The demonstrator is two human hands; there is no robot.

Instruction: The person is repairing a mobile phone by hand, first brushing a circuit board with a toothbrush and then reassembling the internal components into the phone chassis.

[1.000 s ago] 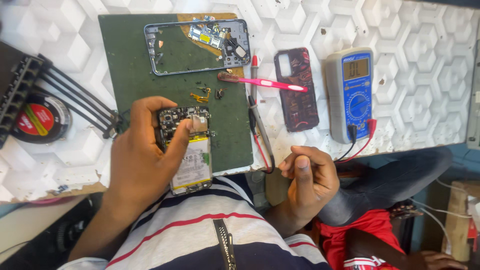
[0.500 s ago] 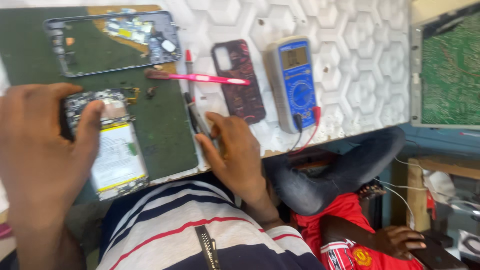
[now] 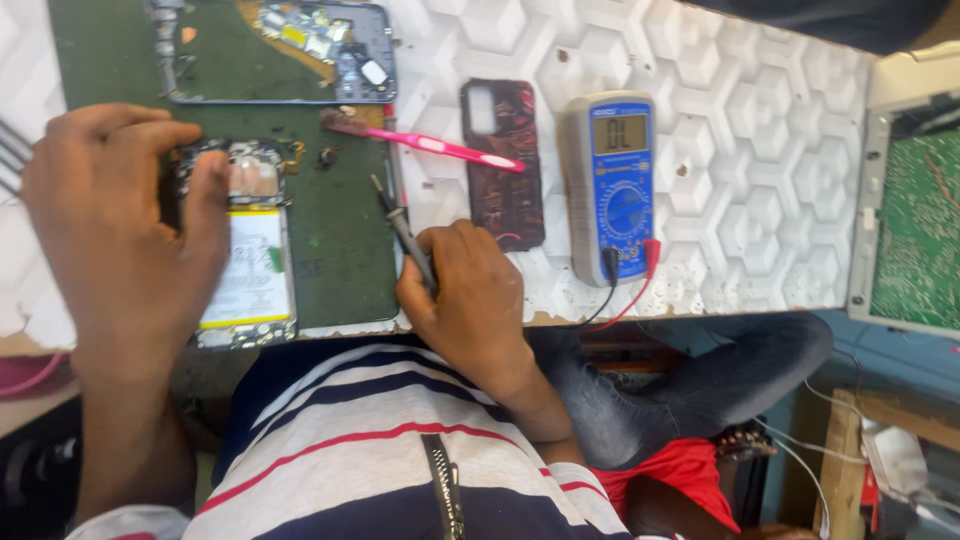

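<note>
Left hand (image 3: pixel 125 235) at nine o'clock, spread over the opened phone (image 3: pixel 245 245), thumb pressed at its top end, grip closed loosely around its left edge. Phone flat on the green mat (image 3: pixel 340 255), back cover off, pale battery and upper circuit board exposed. Right hand (image 3: pixel 465 295) at six o'clock on the counter (image 3: pixel 760 180) edge, grip wrapped around a dark test probe (image 3: pixel 400 225), tip slanting up toward eleven o'clock and hovering over bare mat, apart from the phone. Separate phone frame (image 3: pixel 285 50) with loose parts at twelve o'clock on the same mat. Pink toothbrush (image 3: pixel 430 145) just past it, bristle end on the mat, handle reaching toward a dark patterned phone case (image 3: pixel 505 165). Blue multimeter (image 3: pixel 612 185) at two o'clock, switched on, black and red leads plugged in at its base. Green circuit board in a pale frame (image 3: pixel 910 230) at three o'clock (cut off by the edge). Judging from the layout: disassembly done, meter ready, probe in hand; contact with the board not yet made, so testing seemingly barely started, reassembly all to come. Red lead's probe not visible.
</note>
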